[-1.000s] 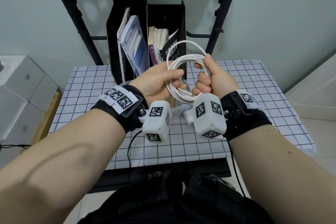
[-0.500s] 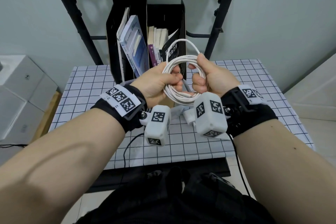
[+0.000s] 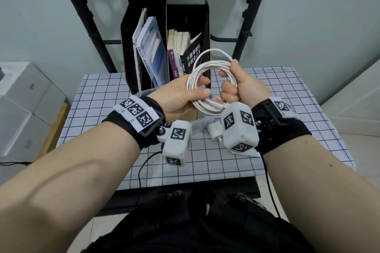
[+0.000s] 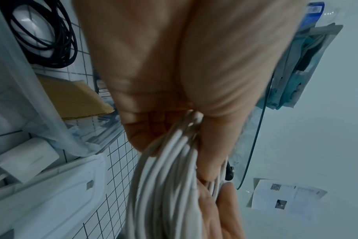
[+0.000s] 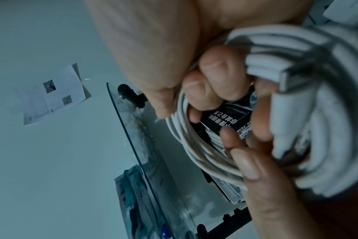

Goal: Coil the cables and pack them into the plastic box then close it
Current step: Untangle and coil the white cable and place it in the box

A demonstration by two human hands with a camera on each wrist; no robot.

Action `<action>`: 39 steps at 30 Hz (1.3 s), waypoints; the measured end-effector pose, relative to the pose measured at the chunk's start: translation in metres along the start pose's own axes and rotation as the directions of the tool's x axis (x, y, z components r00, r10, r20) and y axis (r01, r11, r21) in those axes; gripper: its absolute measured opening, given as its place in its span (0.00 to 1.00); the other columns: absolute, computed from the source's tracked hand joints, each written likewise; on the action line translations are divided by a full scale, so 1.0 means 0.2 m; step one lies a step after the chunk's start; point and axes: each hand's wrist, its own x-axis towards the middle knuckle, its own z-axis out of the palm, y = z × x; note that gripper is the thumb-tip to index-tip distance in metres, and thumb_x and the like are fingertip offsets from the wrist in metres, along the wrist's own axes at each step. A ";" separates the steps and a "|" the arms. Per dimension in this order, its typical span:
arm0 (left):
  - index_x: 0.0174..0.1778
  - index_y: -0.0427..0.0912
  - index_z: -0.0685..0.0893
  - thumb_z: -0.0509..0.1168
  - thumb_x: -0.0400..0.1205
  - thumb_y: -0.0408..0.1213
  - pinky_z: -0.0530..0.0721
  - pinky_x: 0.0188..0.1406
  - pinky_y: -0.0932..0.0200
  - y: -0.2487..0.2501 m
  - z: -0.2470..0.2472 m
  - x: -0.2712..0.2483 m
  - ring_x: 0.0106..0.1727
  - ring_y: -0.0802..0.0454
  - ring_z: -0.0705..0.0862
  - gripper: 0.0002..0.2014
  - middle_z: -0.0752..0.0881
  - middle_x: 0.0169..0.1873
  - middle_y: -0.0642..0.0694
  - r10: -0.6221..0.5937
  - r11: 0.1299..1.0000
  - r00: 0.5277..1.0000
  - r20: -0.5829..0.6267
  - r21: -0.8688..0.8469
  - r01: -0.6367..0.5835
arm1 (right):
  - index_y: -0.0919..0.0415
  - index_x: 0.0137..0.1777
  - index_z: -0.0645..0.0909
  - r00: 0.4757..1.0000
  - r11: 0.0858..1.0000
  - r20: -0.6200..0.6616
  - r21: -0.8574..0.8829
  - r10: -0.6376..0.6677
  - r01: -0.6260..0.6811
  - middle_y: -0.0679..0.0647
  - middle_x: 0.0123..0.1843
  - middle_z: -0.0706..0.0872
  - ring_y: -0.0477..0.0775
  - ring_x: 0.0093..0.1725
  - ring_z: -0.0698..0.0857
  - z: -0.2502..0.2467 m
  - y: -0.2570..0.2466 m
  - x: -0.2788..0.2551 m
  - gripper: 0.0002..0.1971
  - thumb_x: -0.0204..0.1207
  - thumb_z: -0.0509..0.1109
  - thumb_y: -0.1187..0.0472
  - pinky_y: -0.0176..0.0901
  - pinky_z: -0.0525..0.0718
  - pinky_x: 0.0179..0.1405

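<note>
Above a grid-patterned table [image 3: 98, 96] and before black file holders [image 3: 144, 16] of books, a coiled white cable [image 3: 207, 61] held in the air, left hand [image 3: 178, 96] clasping its left side, right hand [image 3: 244, 88] fisted round its right side.

From the head view the plastic box [image 3: 144, 93] shows only as a sliver of clear rim behind the left hand [image 3: 181, 96], its inside hidden, and the white charger [image 3: 214, 130] is half covered by the wrist cameras. In the left wrist view the white cable [image 4: 164, 186] is smeared by blur and runs off the bottom edge. The black cable [image 4: 49, 40] is cut by the top edge there.
</note>
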 end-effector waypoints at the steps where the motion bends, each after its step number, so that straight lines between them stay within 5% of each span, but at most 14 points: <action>1: 0.55 0.39 0.75 0.67 0.75 0.22 0.86 0.42 0.55 0.00 0.01 -0.01 0.36 0.47 0.86 0.15 0.82 0.34 0.42 -0.007 1.000 1.000 0.001 0.014 0.007 | 0.58 0.44 0.76 1.000 1.000 -0.005 0.007 -0.004 0.004 0.49 0.18 0.63 0.46 0.16 0.59 0.00 0.00 0.00 0.18 0.84 0.59 0.42 0.41 0.82 0.23; 6: 0.45 0.39 0.77 0.64 0.77 0.20 0.86 0.33 0.60 0.02 0.02 -0.01 0.28 0.52 0.85 0.10 0.82 0.26 0.45 -0.038 0.999 0.999 0.019 -0.019 0.039 | 0.58 0.46 0.76 0.998 0.998 -0.032 -0.039 -0.056 0.055 0.49 0.19 0.63 0.47 0.16 0.58 0.00 0.01 0.02 0.18 0.84 0.59 0.43 0.43 0.77 0.30; 11: 0.44 0.41 0.75 0.63 0.72 0.12 0.84 0.31 0.60 0.00 0.03 -0.01 0.27 0.52 0.82 0.18 0.80 0.23 0.46 -0.052 0.998 0.999 -0.002 0.047 0.052 | 0.59 0.45 0.77 0.985 0.980 -0.066 -0.131 -0.157 0.147 0.52 0.21 0.61 0.49 0.17 0.57 0.00 0.02 0.02 0.18 0.84 0.60 0.44 0.41 0.71 0.24; 15: 0.50 0.40 0.76 0.64 0.74 0.14 0.86 0.33 0.59 -0.02 0.00 0.00 0.29 0.54 0.83 0.17 0.79 0.31 0.44 -0.075 0.986 0.996 -0.053 0.145 0.082 | 0.60 0.47 0.76 0.971 0.958 -0.073 -0.195 -0.229 0.212 0.53 0.22 0.61 0.49 0.17 0.57 0.01 0.02 0.01 0.17 0.84 0.59 0.45 0.42 0.69 0.24; 19: 0.48 0.33 0.82 0.67 0.78 0.23 0.89 0.35 0.62 -0.03 -0.03 -0.01 0.33 0.52 0.88 0.05 0.88 0.38 0.40 -0.155 0.972 0.983 -0.096 0.166 0.169 | 0.59 0.46 0.77 0.953 0.941 -0.103 -0.220 -0.284 0.257 0.51 0.21 0.62 0.48 0.16 0.59 -0.02 0.03 0.03 0.16 0.84 0.59 0.46 0.42 0.67 0.24; 23: 0.46 0.30 0.83 0.67 0.80 0.27 0.84 0.22 0.68 -0.04 -0.07 -0.02 0.26 0.55 0.86 0.03 0.87 0.29 0.40 -0.171 0.958 0.975 -0.142 0.206 0.199 | 0.58 0.44 0.77 0.945 0.945 -0.155 -0.208 -0.287 0.252 0.51 0.22 0.62 0.48 0.16 0.58 -0.06 0.02 0.02 0.16 0.84 0.60 0.46 0.39 0.67 0.22; 30: 0.45 0.34 0.82 0.64 0.82 0.30 0.84 0.22 0.68 -0.04 -0.22 -0.06 0.26 0.56 0.87 0.04 0.88 0.28 0.42 -0.124 0.969 0.948 -0.293 0.169 0.179 | 0.59 0.46 0.79 0.947 0.976 -0.242 -0.090 -0.212 0.196 0.49 0.20 0.60 0.48 0.16 0.56 -0.14 -0.03 -0.01 0.17 0.83 0.62 0.45 0.38 0.61 0.21; 34: 0.45 0.35 0.84 0.65 0.82 0.32 0.84 0.26 0.69 -0.08 -0.26 -0.04 0.28 0.57 0.86 0.04 0.88 0.30 0.45 -0.055 0.964 0.926 -0.374 0.223 0.147 | 0.58 0.41 0.81 0.970 0.986 -0.178 0.000 -0.165 0.167 0.49 0.21 0.59 0.48 0.17 0.54 -0.12 -0.01 -0.02 0.18 0.82 0.64 0.44 0.43 0.53 0.29; 39: 0.50 0.42 0.90 0.68 0.81 0.40 0.68 0.23 0.69 -0.11 -0.21 -0.02 0.21 0.63 0.71 0.08 0.78 0.19 0.59 0.045 0.888 0.919 -0.392 0.437 0.143 | 0.57 0.39 0.82 0.994 0.984 -0.033 0.143 -0.100 0.104 0.46 0.17 0.60 0.46 0.15 0.55 -0.08 -0.02 -0.03 0.20 0.82 0.61 0.43 0.43 0.49 0.31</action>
